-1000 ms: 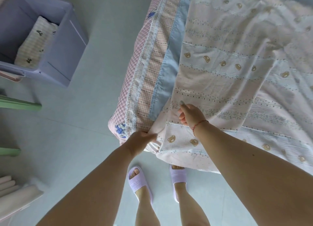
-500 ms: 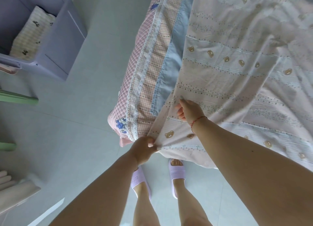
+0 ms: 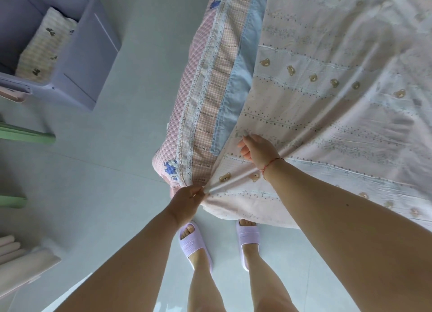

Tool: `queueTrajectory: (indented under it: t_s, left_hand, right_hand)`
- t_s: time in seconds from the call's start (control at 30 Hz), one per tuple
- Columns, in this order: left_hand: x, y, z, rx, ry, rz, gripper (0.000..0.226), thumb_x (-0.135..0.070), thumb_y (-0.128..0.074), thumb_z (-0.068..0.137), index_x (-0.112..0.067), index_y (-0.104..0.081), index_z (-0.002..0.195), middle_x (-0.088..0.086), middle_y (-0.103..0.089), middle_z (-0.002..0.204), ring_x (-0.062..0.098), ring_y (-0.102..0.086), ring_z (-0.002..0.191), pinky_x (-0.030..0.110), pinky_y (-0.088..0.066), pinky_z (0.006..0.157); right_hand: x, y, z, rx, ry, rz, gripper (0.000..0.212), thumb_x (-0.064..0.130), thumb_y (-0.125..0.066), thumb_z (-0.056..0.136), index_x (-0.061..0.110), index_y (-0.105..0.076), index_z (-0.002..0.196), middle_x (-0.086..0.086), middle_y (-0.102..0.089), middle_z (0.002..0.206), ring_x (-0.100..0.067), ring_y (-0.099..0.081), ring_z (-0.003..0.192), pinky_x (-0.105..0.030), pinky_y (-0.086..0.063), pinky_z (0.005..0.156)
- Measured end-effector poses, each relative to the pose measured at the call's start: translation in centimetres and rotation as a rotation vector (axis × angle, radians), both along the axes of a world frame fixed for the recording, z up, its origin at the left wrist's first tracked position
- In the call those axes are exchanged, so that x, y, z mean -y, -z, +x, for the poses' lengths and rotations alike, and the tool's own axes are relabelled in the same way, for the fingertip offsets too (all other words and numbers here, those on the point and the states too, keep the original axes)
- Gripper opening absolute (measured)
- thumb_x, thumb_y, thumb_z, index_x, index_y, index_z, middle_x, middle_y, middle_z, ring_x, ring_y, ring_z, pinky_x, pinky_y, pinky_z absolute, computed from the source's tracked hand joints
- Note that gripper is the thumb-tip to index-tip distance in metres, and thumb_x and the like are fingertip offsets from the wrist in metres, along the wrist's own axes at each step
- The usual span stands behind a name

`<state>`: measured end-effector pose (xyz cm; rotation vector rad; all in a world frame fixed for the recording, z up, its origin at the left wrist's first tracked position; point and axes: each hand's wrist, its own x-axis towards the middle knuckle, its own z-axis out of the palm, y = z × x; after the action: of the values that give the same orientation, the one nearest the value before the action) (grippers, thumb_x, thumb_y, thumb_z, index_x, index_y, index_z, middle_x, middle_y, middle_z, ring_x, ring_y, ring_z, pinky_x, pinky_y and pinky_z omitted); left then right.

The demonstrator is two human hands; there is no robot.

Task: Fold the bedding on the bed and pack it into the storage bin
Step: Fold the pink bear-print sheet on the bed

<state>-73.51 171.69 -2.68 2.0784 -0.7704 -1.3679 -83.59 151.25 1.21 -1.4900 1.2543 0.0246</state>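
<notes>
A pale pink sheet with small bear prints (image 3: 327, 96) lies spread over the bed (image 3: 184, 134), its near edge hanging past the bed's corner. My left hand (image 3: 187, 200) pinches the sheet's corner just off the bed's corner, pulling a taut crease. My right hand (image 3: 257, 150) grips the sheet's left edge a little further up the bed, fingers curled round the cloth. The lilac storage bin (image 3: 93, 54) stands on the floor at upper left. A folded checked cloth (image 3: 44, 52) lies inside it.
Pink quilted bedding with lace trim and a blue strip covers the bed's left side. Green furniture edges (image 3: 25, 136) and beige rolls (image 3: 18, 260) sit at the far left. Grey floor lies between bed and bin. My feet in lilac slippers (image 3: 194, 246) stand at the bed's corner.
My left hand has pulled the sheet's corner toward me and off the bed's corner, stretching a crease. My right hand stays gripping the edge.
</notes>
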Motion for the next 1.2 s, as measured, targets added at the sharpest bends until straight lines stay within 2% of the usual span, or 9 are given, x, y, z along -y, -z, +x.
queueTrajectory:
  t_s: [0.13,0.27,0.4,0.53,0.73,0.87,1.0,1.1,1.2]
  left_hand:
    - [0.5,0.5,-1.1,-0.119,0.052,0.074,0.034,-0.032,-0.061,0.093,-0.014,-0.063,0.121,-0.008,-0.058,0.118,0.012,-0.051,0.112,0.023,-0.038,0.098]
    - [0.3,1.7,-1.5,-0.041,0.176,0.136,0.043,-0.031,-0.064,0.091,-0.010,-0.059,0.129,0.005,-0.057,0.135,0.020,-0.051,0.126,0.022,-0.034,0.099]
    - [-0.8,2.6,-1.6,0.053,0.224,0.147,0.039,-0.037,-0.060,0.093,-0.006,-0.065,0.116,0.009,-0.064,0.122,0.023,-0.058,0.114,0.026,-0.040,0.090]
    - [-2.3,2.2,-1.6,0.011,0.189,0.069,0.037,-0.042,-0.061,0.091,-0.007,-0.070,0.097,0.003,-0.069,0.105,0.019,-0.061,0.102,0.028,-0.043,0.087]
    - [-2.1,0.3,-2.5,-0.081,0.214,-0.033,0.024,-0.030,-0.061,0.094,-0.010,-0.070,0.102,0.002,-0.070,0.106,0.014,-0.063,0.103,0.027,-0.046,0.091]
    - [-3.2,0.1,-2.1,0.012,0.182,-0.014,0.020,-0.027,-0.060,0.093,-0.012,-0.066,0.082,0.000,-0.064,0.080,0.015,-0.057,0.077,0.026,-0.040,0.073]
    - [-5.8,-0.5,-1.2,0.041,0.060,-0.031,0.029,-0.022,-0.066,0.089,-0.009,-0.062,0.063,-0.002,-0.050,0.059,0.007,-0.042,0.057,0.028,-0.036,0.064]
    - [-5.6,-1.8,-1.8,0.038,0.076,-0.051,0.025,-0.021,-0.065,0.088,-0.002,-0.066,0.071,0.011,-0.060,0.068,0.010,-0.045,0.060,0.027,-0.038,0.065]
    - [-5.5,-2.8,-2.5,-0.043,0.049,-0.073,0.021,-0.027,-0.065,0.090,-0.008,-0.072,0.086,0.006,-0.070,0.083,0.012,-0.059,0.075,0.027,-0.045,0.074]
  right_hand:
    - [-0.8,-0.3,0.5,-0.053,-0.178,-0.046,0.047,0.045,-0.028,0.101,0.014,-0.062,0.104,0.002,-0.060,0.080,-0.017,-0.058,0.081,-0.028,-0.045,0.072]
    - [-2.3,-1.4,1.5,-0.187,-0.456,-0.057,0.048,0.034,-0.024,0.103,0.005,-0.048,0.132,0.003,-0.054,0.082,-0.009,-0.049,0.067,-0.030,-0.046,0.081]
    - [-3.9,-1.9,2.1,-0.333,-0.772,-0.017,0.061,0.054,-0.013,0.098,0.020,-0.041,0.140,0.004,-0.049,0.064,-0.009,-0.048,0.055,-0.024,-0.042,0.054]
    - [-5.5,-1.0,2.0,-0.547,-0.931,0.080,0.078,0.072,-0.009,0.088,0.026,-0.033,0.146,-0.007,-0.063,0.066,-0.017,-0.059,0.054,-0.030,-0.053,0.066]
    - [-7.7,-0.5,3.1,-0.500,-0.774,0.248,0.082,0.072,-0.008,0.087,0.006,-0.056,0.078,-0.012,-0.065,0.057,-0.020,-0.058,0.044,-0.027,-0.052,0.058]
    - [-8.0,-1.1,2.9,-0.420,-0.719,0.241,0.072,0.072,-0.012,0.087,0.013,-0.053,0.091,-0.014,-0.059,0.060,-0.020,-0.049,0.043,-0.024,-0.046,0.047]
    - [-9.1,-1.9,2.3,-0.360,-0.755,0.085,0.068,0.071,-0.021,0.088,0.034,-0.028,0.145,-0.015,-0.068,0.074,-0.022,-0.061,0.056,-0.034,-0.057,0.063]
    - [-10.5,-1.9,2.8,-0.570,-0.798,0.268,0.087,0.087,-0.017,0.073,0.019,-0.056,0.112,-0.011,-0.055,0.055,-0.018,-0.044,0.039,-0.024,-0.043,0.050]
    - [-11.3,-2.1,3.1,-0.684,-0.782,0.393,0.089,0.093,-0.014,0.063,0.008,-0.042,0.058,-0.005,-0.035,0.041,-0.013,-0.026,0.035,-0.021,-0.026,0.048]
